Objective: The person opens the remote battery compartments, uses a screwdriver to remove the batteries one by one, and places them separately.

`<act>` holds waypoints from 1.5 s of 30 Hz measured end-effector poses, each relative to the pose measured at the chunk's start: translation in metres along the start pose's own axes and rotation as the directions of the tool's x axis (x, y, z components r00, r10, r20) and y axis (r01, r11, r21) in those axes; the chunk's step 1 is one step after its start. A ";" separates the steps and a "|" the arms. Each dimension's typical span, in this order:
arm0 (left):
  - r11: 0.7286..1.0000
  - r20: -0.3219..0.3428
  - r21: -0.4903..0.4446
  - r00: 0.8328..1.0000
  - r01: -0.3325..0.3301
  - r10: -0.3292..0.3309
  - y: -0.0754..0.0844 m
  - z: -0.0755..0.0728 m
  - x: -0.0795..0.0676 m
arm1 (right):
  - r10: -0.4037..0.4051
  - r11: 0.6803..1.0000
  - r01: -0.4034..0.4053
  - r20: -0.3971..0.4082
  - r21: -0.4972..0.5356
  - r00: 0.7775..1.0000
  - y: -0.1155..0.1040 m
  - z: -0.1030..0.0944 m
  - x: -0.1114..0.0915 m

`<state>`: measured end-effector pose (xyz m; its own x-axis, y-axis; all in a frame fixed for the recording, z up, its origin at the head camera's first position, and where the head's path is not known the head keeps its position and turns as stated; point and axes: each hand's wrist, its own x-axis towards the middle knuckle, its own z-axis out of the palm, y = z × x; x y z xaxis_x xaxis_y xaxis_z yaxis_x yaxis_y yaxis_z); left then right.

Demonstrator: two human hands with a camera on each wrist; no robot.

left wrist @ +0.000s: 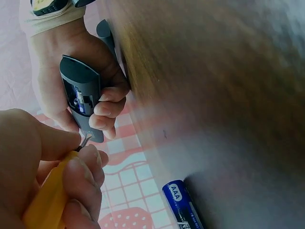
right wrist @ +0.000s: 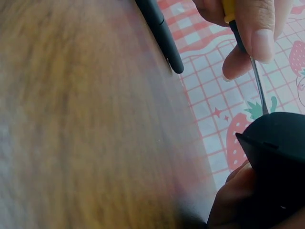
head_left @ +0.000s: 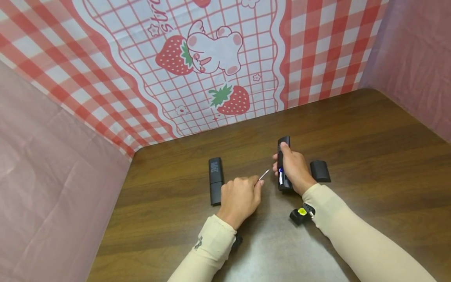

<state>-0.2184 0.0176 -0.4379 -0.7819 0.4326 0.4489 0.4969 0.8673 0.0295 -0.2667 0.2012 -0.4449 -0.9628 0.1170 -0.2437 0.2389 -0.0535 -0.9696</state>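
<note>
My left hand [head_left: 239, 197] grips a screwdriver by its yellow handle [left wrist: 47, 200]; the thin metal shaft [head_left: 263, 175] points toward my right hand [head_left: 296, 169]. That right hand holds a black remote control [head_left: 284, 143], thumb along its upper part and fingers curled round the side. Its battery compartment is uncovered, and a blue battery [left wrist: 81, 99] shows inside. In the right wrist view the screwdriver's tip overlaps the edge of the remote [right wrist: 281, 138]. A loose blue AAA battery [left wrist: 181, 202] lies on the table in the left wrist view.
A second black remote [head_left: 215, 178] lies on the wooden table [head_left: 158, 219], left of my left hand. The detached black battery cover [head_left: 320, 171] lies to the right of my right hand. A red-and-white patterned cloth [head_left: 260, 51] hangs behind the table, with pink cloth [head_left: 49, 176] at the sides.
</note>
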 end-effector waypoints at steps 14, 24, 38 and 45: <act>1.000 -0.003 -0.018 1.000 -0.005 0.005 0.001 -0.002 0.000 | -0.018 1.000 0.018 0.011 0.007 1.000 0.001 0.002 0.000; 0.999 -0.033 -0.034 0.999 -0.016 0.015 0.002 -0.003 0.001 | -0.058 0.998 0.057 0.050 0.027 0.997 0.003 0.001 0.001; 0.998 0.004 -0.057 1.000 -0.001 0.001 0.004 -0.005 0.003 | -0.149 0.987 0.144 0.079 0.064 0.986 0.005 0.002 0.000; 0.998 -0.019 -0.065 1.000 -0.010 0.009 0.007 -0.009 0.004 | -0.201 0.977 0.193 0.089 0.085 0.976 0.004 0.003 0.000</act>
<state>-0.2145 0.0226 -0.4280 -0.7702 0.4356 0.4659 0.5282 0.8451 0.0830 -0.2661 0.1984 -0.4486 -0.9985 0.0365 -0.0409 0.0365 -0.1144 -0.9928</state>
